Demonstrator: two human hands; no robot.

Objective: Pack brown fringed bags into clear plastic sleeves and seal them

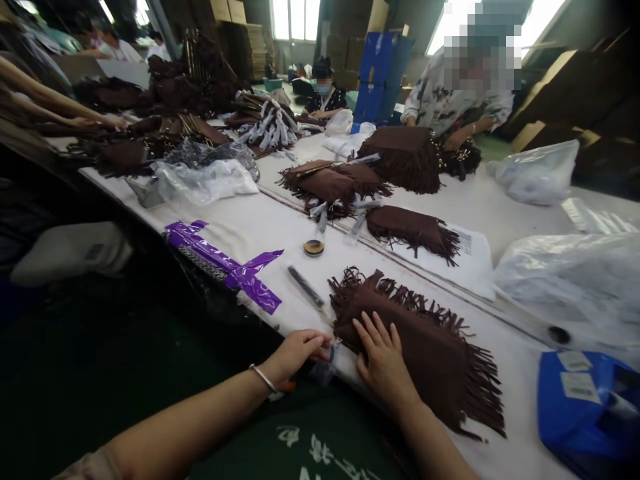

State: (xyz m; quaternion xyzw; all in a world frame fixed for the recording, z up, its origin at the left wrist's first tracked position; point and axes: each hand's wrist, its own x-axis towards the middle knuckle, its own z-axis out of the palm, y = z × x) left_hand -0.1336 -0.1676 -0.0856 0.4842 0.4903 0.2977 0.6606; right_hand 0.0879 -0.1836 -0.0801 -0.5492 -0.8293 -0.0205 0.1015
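A dark brown fringed bag (435, 363) lies flat on the white table near its front edge. My right hand (386, 363) rests on it, palm down with fingers spread. At the bag's left corner my left hand (301, 348) has its fingers curled together; what they pinch, if anything, is hidden. A small plastic-wrapped piece (324, 371) hangs below those fingertips, over the table edge. Just beyond the hands lie a thin dark tool with a pale end (307, 288) and a small round tin (313, 248).
Purple tape (250, 277) runs along the table edge. More fringed bags (413, 230) lie farther back. Clear plastic bags (575, 280) and a blue package (580, 407) are at right. Across the table a co-worker (450, 100) handles bags; another person's arms (55, 100) reach in from the left.
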